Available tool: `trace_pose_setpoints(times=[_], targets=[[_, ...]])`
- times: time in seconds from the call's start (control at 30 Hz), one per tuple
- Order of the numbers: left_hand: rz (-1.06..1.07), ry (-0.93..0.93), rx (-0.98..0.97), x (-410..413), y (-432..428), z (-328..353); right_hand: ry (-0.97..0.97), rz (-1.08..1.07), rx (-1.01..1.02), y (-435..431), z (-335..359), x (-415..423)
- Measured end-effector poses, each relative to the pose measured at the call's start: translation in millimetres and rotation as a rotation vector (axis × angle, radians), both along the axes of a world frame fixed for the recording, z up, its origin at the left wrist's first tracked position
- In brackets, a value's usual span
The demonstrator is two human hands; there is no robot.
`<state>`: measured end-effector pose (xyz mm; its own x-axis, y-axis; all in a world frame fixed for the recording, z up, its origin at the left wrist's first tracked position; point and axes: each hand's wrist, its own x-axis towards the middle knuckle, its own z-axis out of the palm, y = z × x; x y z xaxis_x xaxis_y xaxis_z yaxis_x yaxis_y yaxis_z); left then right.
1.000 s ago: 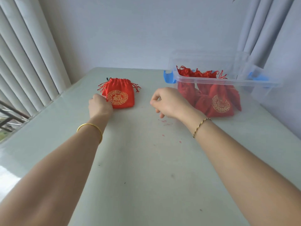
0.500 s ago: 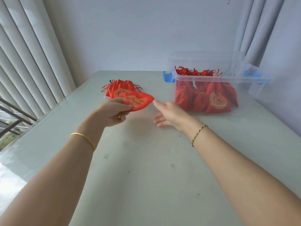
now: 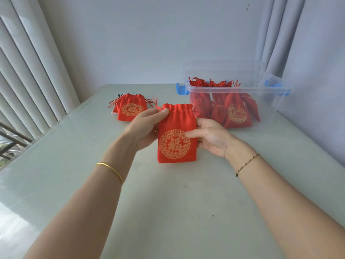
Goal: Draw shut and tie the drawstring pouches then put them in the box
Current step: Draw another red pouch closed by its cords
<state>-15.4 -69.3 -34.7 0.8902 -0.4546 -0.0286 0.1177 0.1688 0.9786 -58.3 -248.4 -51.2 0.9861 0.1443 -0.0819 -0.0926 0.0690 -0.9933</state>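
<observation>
Pouch (image 3: pixel 177 126) we are holding, left grip (image 3: pixel 144 128) pinching its mouth, right grip (image 3: pixel 212 139) clasping its side; uneven tugging could be jamming it.

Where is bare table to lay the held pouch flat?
Bare table spreads across the whole near half, this side of the held pouch. A narrower gap lies between the pouch pile and the box. Far right is crowded by the box.

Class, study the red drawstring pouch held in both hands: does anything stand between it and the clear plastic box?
Nothing visible does. The red drawstring pouch is held just in front of the clear plastic box, whose top looks open; only the pale table top lies between. Red pouches already sit inside it.
</observation>
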Motion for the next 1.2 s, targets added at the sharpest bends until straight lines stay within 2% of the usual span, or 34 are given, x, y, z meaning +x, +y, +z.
trace_pose_setpoints(times=[0.13, 0.27, 0.33, 0.43, 0.57, 0.67, 1.03, 1.2], targets=[[0.002, -0.011, -0.003, -3, -17, 8, 0.035, 0.039, 0.228, -24, 11, -1], [-0.038, -0.044, -0.011, 0, -24, 9, 0.069, -0.089, 0.461, -41, 17, 2], [-0.04, -0.054, 0.0, 1, -24, 9, 0.064, -0.167, 0.405, -46, 21, 3], [-0.061, -0.052, -0.003, 3, -23, 10, 0.038, -0.21, 0.177, -53, 25, 3], [-0.068, -0.048, -0.006, 5, -20, 9, 0.057, -0.194, -0.081, -62, 28, -1], [-0.058, -0.044, 0.002, 6, -19, 10, 0.091, -0.152, -0.196, -68, 32, -6], [0.05, -0.092, -0.011, 10, -11, 15, -0.063, -0.147, -0.188, -71, 37, -11], [0.188, -0.173, 0.061, 15, -1, 17, -0.156, -0.205, -0.284, -71, 38, -12]])
